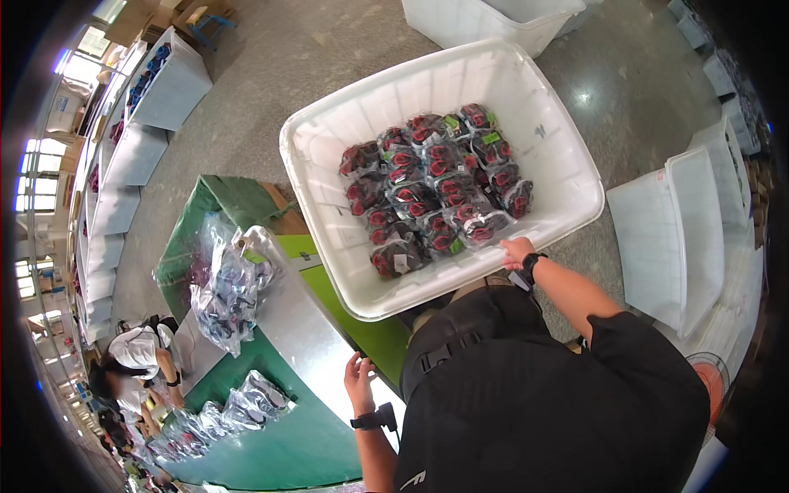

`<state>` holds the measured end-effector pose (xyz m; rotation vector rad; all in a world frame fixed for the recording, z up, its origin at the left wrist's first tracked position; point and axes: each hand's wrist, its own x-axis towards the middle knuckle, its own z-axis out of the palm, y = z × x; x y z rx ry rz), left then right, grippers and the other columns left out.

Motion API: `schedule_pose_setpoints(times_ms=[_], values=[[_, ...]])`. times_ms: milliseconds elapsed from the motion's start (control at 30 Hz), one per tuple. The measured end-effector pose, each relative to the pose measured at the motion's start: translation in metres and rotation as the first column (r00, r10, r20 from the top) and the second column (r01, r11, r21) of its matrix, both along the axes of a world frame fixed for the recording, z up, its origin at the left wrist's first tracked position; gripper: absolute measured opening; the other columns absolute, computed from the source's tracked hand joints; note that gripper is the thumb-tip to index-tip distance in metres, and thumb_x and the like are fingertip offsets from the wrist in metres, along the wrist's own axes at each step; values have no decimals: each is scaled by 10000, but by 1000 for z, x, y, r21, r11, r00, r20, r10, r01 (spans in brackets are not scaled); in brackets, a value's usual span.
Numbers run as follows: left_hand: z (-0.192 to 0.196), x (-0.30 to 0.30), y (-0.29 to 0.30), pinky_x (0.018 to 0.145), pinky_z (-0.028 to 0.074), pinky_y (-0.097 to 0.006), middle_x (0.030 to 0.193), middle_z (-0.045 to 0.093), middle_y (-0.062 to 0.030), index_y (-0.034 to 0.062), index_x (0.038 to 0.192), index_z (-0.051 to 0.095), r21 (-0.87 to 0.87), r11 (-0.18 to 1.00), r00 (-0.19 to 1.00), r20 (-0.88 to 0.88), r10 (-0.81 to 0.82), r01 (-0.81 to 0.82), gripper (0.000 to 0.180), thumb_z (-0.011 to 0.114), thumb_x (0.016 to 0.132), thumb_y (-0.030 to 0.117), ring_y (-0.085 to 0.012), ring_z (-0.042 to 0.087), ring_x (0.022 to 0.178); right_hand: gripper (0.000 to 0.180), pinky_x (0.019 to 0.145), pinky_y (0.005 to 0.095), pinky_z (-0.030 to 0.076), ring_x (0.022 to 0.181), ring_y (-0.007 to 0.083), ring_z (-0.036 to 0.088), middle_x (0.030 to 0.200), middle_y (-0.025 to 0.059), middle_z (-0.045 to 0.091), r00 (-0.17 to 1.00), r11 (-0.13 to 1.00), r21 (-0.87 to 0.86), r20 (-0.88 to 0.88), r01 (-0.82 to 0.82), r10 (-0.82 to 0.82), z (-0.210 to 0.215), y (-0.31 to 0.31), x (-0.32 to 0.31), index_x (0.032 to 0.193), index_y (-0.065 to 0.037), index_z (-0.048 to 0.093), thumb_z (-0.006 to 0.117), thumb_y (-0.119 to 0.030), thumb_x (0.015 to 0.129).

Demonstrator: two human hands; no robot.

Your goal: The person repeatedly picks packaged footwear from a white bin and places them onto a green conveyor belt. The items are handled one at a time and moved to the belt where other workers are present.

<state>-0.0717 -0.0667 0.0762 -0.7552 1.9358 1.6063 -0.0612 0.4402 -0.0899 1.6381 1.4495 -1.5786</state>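
In front of me stands a large white plastic tub [567,156]. Rows of black-and-red items, which look like shoes in see-through bags [440,185], cover part of its floor. My right hand [516,253] is closed over the tub's near rim, a dark band on its wrist. My left hand [359,382] is held beside the metal-topped table edge [316,316], its fingers loosely bent and apart, with nothing in them. A dark device is strapped to the left wrist. To the left, a pile of bagged items [230,287] lies on the table.
A row of bagged shoes [255,403] lies on the green tabletop [304,448]. Beyond it, a co-worker [140,349] reaches over the table. White tubs stand at the right [657,238], far side [493,20] and left [168,82]. A fan [711,382] is at lower right.
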Motion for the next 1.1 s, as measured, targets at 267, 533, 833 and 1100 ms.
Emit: schedule_pose_setpoints(times_ms=[267, 533, 833, 1100], values=[[-18, 21, -30, 748, 545, -320, 1089, 648, -107, 1, 1349, 504, -62, 998, 998, 60, 4, 0, 459, 605, 947, 198, -192, 645, 903, 343, 532, 312, 563, 675, 178, 675, 916, 100, 631, 958, 959, -136, -177, -249, 224, 12, -21, 15, 1119, -7, 582, 648, -273, 912], [-49, 34, -76, 709, 553, -325, 1063, 657, -105, 28, 1344, 526, -85, 990, 993, 37, 112, -109, 459, 627, 938, 215, -190, 642, 917, 217, 491, 312, 533, 569, 177, 641, 760, 72, 640, 920, 945, -13, -235, -327, 315, 5, -3, 13, 952, -38, 640, 646, -250, 905], [-79, 57, -167, 843, 528, -370, 1005, 710, -190, 1, 1188, 648, -447, 864, 952, -285, 109, -232, 452, 732, 850, 290, -263, 681, 928, 257, 473, 340, 557, 615, 202, 672, 845, 117, 653, 887, 894, 33, -110, -447, 448, 4, -18, 0, 1061, -37, 599, 608, -254, 924], [-88, 41, -311, 967, 433, -459, 1124, 617, -242, -19, 1182, 613, -753, 534, 922, -348, 171, -384, 489, 749, 799, 252, -402, 557, 1099, 295, 512, 305, 551, 620, 186, 668, 865, 105, 658, 779, 792, 117, -142, -599, 610, 41, -81, -37, 1133, -24, 594, 614, -238, 932]])
